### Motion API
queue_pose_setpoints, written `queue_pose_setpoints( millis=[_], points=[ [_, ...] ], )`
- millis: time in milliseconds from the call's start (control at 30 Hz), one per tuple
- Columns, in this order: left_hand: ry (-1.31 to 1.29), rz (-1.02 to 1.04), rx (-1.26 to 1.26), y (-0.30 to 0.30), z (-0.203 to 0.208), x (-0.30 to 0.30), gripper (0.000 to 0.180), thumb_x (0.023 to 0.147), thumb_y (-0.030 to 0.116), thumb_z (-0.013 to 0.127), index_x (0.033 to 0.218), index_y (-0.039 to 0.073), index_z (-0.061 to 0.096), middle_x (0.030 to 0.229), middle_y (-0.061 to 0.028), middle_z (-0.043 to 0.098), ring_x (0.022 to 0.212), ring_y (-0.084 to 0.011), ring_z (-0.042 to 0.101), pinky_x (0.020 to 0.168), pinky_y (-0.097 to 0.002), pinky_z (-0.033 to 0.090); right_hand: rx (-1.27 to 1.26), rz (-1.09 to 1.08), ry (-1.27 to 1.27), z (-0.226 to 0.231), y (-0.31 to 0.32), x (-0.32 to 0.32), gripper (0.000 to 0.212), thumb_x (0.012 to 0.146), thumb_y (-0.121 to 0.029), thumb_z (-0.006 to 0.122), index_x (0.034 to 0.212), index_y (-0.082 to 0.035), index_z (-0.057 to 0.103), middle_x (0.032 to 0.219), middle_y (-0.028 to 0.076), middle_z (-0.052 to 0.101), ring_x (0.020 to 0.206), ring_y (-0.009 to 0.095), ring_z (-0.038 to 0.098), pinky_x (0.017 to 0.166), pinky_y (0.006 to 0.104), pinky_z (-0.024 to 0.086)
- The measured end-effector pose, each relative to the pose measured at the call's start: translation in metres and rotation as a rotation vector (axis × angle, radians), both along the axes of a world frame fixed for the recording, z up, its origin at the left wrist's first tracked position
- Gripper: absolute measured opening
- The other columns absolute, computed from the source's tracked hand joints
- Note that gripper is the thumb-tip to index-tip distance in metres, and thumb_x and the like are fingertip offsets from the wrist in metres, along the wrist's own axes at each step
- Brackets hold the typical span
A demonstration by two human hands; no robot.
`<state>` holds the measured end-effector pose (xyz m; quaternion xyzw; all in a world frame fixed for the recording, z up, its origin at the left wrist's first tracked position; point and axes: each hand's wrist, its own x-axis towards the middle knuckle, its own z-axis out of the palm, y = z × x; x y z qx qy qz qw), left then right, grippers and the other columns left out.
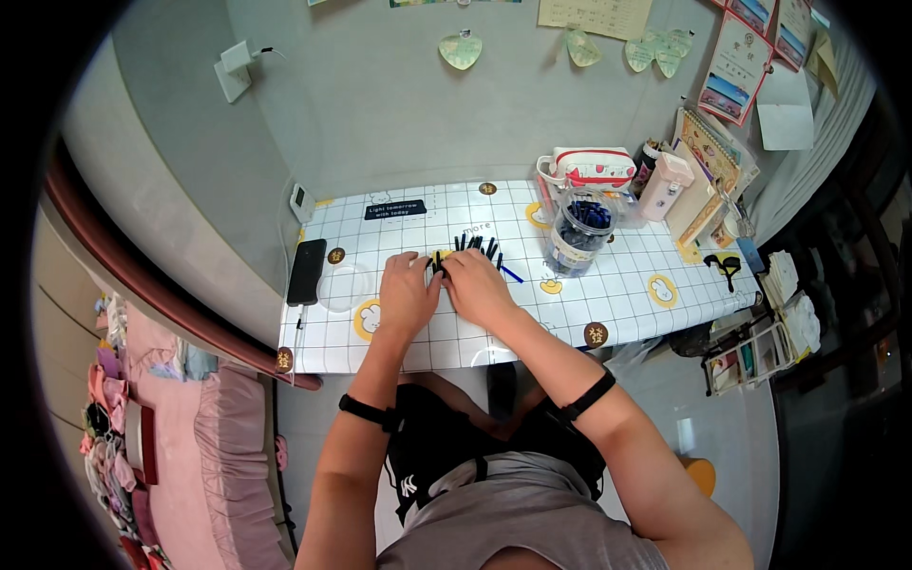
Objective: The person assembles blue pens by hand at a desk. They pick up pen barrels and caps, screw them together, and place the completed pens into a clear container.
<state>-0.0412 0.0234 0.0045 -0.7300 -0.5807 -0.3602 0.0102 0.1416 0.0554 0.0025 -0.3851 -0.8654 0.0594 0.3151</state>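
Close together on the table, my left hand [408,293] and my right hand [477,290] have their fingers curled in toward each other. Between the fingertips stand a few short dark tubes [438,260], which look like ink cartridges; the fingers partly cover them. More such dark blue tubes [490,249] lie in a loose row just beyond my right hand, one of them slanting off to the right. Farther right stands a clear plastic jar [574,256] without a lid, filled with similar dark blue tubes. A clear round lid [345,287] lies left of my left hand.
A black phone [306,272] with a white cable lies at the left table edge, near a small white clock [302,202]. Behind the jar are a white and red pouch [593,168], a pink box [666,186] and upright notebooks [708,152]. Black scissors [726,268] lie far right.
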Motion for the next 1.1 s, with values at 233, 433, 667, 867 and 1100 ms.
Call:
queue_pose_setpoints(
  millis=[233, 433, 667, 867, 1100],
  points=[
    [0.048, 0.099, -0.128, 0.016, 0.001, -0.006, 0.035, 0.090, 0.019, 0.085, 0.118, -0.002, 0.081, 0.115, -0.0236, 0.074, 0.117, -0.0430, 0.068, 0.098, -0.0497, 0.058, -0.057, -0.181, 0.005, 0.007, 0.012, -0.028, 0.017, 0.096, -0.012, 0.079, 0.106, 0.001, 0.074, 0.106, 0.018, 0.073, 0.105, 0.039, 0.069, 0.093, 0.0487, 0.059],
    [0.021, 0.088, -0.225, 0.031, -0.001, -0.019, 0.022, 0.088, 0.012, 0.084, 0.106, -0.001, 0.081, 0.105, -0.0243, 0.078, 0.098, -0.0431, 0.076, 0.087, -0.0506, 0.062, -0.211, -0.270, 0.012, 0.018, 0.024, -0.044, 0.020, 0.091, -0.013, 0.085, 0.106, -0.002, 0.076, 0.108, 0.019, 0.078, 0.103, 0.041, 0.076, 0.087, 0.0508, 0.063],
    [0.047, 0.110, -0.554, 0.033, 0.026, -0.030, 0.029, 0.087, 0.015, 0.090, 0.112, 0.003, 0.081, 0.113, -0.0215, 0.081, 0.108, -0.0391, 0.079, 0.093, -0.0470, 0.065, -0.427, -0.370, -0.143, 0.028, 0.046, -0.041, 0.021, 0.087, -0.003, 0.083, 0.108, -0.005, 0.084, 0.108, 0.019, 0.083, 0.104, 0.039, 0.081, 0.090, 0.0475, 0.066],
    [0.058, 0.084, -0.564, 0.043, 0.023, -0.036, 0.029, 0.078, 0.015, 0.093, 0.101, 0.002, 0.081, 0.104, -0.0193, 0.082, 0.099, -0.0370, 0.080, 0.089, -0.0442, 0.065, -0.449, -0.342, -0.206, 0.039, 0.045, -0.043, 0.016, 0.088, -0.003, 0.080, 0.103, -0.002, 0.085, 0.106, 0.023, 0.083, 0.104, 0.041, 0.081, 0.091, 0.0489, 0.067],
    [0.072, 0.057, -0.543, 0.056, 0.011, -0.031, 0.022, 0.073, 0.014, 0.091, 0.086, 0.001, 0.080, 0.093, -0.0186, 0.080, 0.088, -0.0368, 0.078, 0.083, -0.0433, 0.063, -0.322, -0.275, -0.155, 0.032, 0.039, -0.034, 0.013, 0.094, -0.007, 0.076, 0.105, -0.001, 0.083, 0.105, 0.023, 0.082, 0.101, 0.040, 0.080, 0.090, 0.0478, 0.064]
  ],
)
